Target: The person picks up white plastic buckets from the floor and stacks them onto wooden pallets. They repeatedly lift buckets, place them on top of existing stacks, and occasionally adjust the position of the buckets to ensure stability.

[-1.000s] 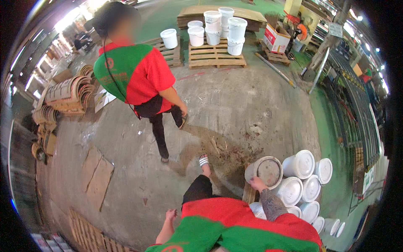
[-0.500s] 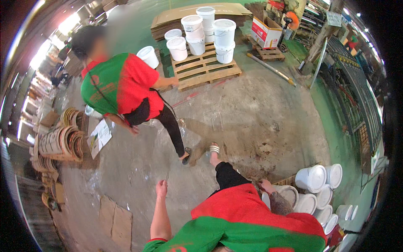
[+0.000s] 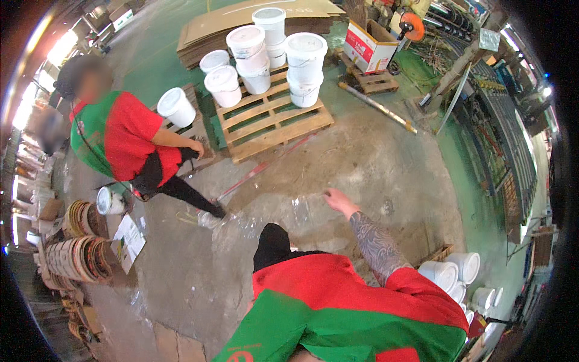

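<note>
Our right hand (image 3: 333,197) reaches out empty with fingers loosely curled over the rough grey concrete floor (image 3: 386,163), while our left hand is out of sight. Far ahead, white lidded plastic buckets (image 3: 304,67) stand stacked on a slatted wooden pallet (image 3: 271,123), with a red-and-white cardboard box (image 3: 369,47) to their right. More white buckets (image 3: 449,274) lie on their sides near right, and a person in a red-and-green shirt (image 3: 117,142) stands left.

Left hand: you can't see it; your red and green shirt (image 3: 338,314) covers that side.
Right hand (image 3: 335,199): small, fingers too blurred to tell whether curled or spread.
White buckets (image 3: 458,274): partly hidden behind your right shoulder.
Co-worker (image 3: 123,145): face blurred; far leg hidden.
Stacked rings (image 3: 75,259): too dim near the rim to identify.
</note>
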The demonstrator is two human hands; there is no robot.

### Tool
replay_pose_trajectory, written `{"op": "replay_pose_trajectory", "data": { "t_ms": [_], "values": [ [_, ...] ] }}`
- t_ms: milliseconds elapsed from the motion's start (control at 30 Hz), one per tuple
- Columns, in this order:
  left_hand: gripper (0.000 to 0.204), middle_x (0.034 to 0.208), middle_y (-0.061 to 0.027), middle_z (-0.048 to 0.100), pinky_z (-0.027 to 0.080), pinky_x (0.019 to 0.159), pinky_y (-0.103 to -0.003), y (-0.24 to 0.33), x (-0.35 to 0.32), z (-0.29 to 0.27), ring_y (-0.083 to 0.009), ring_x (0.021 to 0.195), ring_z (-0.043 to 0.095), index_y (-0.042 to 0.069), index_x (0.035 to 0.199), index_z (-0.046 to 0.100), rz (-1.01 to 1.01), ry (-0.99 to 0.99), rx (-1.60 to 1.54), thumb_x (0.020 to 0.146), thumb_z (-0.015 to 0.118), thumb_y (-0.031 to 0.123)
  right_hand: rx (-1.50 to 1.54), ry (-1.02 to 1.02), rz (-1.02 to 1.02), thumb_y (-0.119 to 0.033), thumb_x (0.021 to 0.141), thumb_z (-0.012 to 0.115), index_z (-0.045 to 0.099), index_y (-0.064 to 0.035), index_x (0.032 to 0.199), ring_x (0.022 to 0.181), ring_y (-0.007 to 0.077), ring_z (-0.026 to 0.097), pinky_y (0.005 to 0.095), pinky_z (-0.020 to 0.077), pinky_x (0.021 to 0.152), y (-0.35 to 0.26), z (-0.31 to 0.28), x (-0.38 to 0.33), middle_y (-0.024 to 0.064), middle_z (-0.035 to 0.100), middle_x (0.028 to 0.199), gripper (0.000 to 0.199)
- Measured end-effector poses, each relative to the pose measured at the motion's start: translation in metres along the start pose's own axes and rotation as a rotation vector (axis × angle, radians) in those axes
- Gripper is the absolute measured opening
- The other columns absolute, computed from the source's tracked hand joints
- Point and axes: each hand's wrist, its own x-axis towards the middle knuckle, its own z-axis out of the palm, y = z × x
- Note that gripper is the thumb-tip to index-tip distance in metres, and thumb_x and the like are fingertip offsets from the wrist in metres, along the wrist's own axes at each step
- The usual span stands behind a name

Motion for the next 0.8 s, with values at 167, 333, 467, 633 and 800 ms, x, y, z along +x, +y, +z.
{"op": "replay_pose_trajectory", "data": {
  "t_ms": [167,333,467,633,800],
  "values": [
    [0.034,0.078,-0.0116,0.064,0.047,0.061,-0.041,0.149,0.105,0.001,-0.0257,0.070,0.062,0.001,0.100,0.063,0.034,-0.073,0.140,0.097,0.056,0.034,0.108,0.056,-0.214,-0.034,0.094,0.056,0.064,-0.0038,0.117,0.102,0.0424,0.064,0.0482,0.0513,0.087,-0.085,-0.070,0.125,0.0236,0.068,0.111,0.039],
    [0.041,0.080,-0.0153,0.065,0.048,0.065,-0.047,0.371,0.269,-0.021,-0.0315,0.072,0.063,-0.001,0.099,0.062,0.220,-0.021,0.265,0.098,0.052,0.039,-0.148,-0.154,-0.002,-0.034,0.094,0.052,0.065,-0.0003,0.108,0.098,0.0448,0.064,0.0513,0.0507,0.083,-0.030,-0.095,0.208,0.0261,0.067,0.106,0.039],
    [0.044,0.088,-0.0215,0.066,0.048,0.070,-0.051,0.574,0.379,-0.038,-0.0395,0.076,0.062,-0.002,0.101,0.062,0.275,0.169,0.635,0.097,0.051,0.040,-0.253,-0.238,0.202,-0.026,0.084,0.056,0.069,0.0008,0.090,0.087,0.0462,0.065,0.0525,0.0518,0.076,0.073,-0.159,0.202,0.0247,0.069,0.091,0.030],
    [0.038,0.085,-0.0062,0.066,0.049,0.070,-0.033,0.823,0.430,-0.022,-0.0168,0.074,0.060,-0.001,0.103,0.065,0.614,0.082,0.096,0.097,0.058,0.036,0.081,0.033,0.658,-0.031,0.084,0.054,0.070,-0.0001,0.105,0.101,0.0442,0.066,0.0490,0.0520,0.086,0.135,-0.204,0.219,0.0269,0.070,0.102,0.041],
    [0.038,0.088,-0.0051,0.067,0.049,0.070,-0.028,0.967,0.453,0.034,-0.0132,0.076,0.060,-0.002,0.111,0.065,0.521,0.033,-0.090,0.098,0.060,0.033,-0.042,-0.137,0.665,-0.034,0.087,0.056,0.070,-0.0009,0.111,0.104,0.0437,0.065,0.0472,0.0520,0.090,0.150,-0.232,0.309,0.0237,0.071,0.102,0.043]
  ]
}}
